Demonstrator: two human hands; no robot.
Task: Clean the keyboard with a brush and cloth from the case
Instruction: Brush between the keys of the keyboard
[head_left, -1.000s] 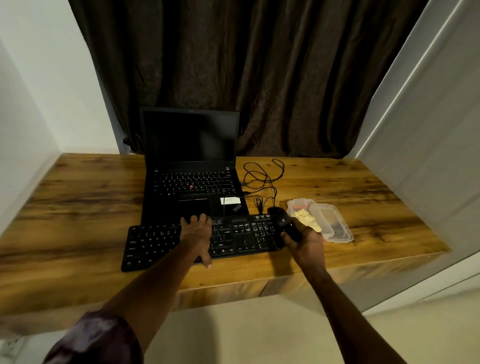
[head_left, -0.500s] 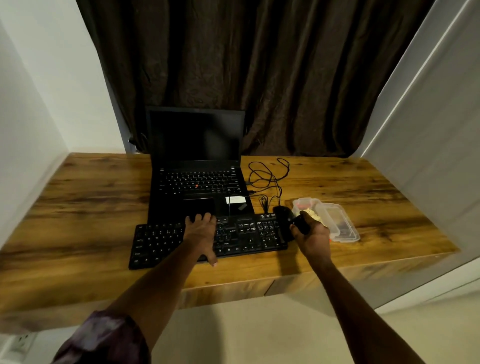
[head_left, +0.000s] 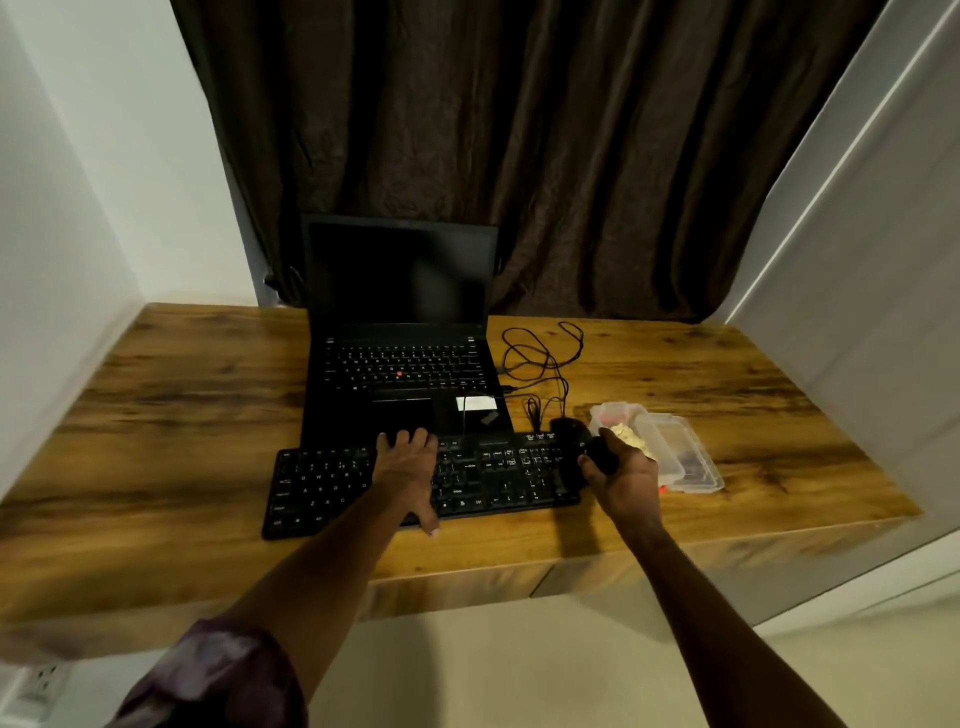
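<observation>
A black keyboard (head_left: 493, 478) lies near the desk's front edge, in front of the laptop. My left hand (head_left: 408, 467) rests flat on its middle keys, fingers spread. My right hand (head_left: 623, 480) hovers just past the keyboard's right end, closed around a small black brush (head_left: 602, 454); its bristles are hidden. A clear plastic case (head_left: 685, 462) lies open right beside that hand, with a pale yellow cloth (head_left: 629, 434) bunched at its near-left corner.
An open black laptop (head_left: 402, 364) stands behind the keyboard. A black mouse (head_left: 567, 427) and its tangled cable (head_left: 540, 358) lie between the laptop and the case. White walls close in the wooden desk (head_left: 156, 415) on both sides, and a dark curtain hangs behind.
My right hand has carried the black brush from the keyboard's right end rightward to the case. My left hand has stayed on the keys.
</observation>
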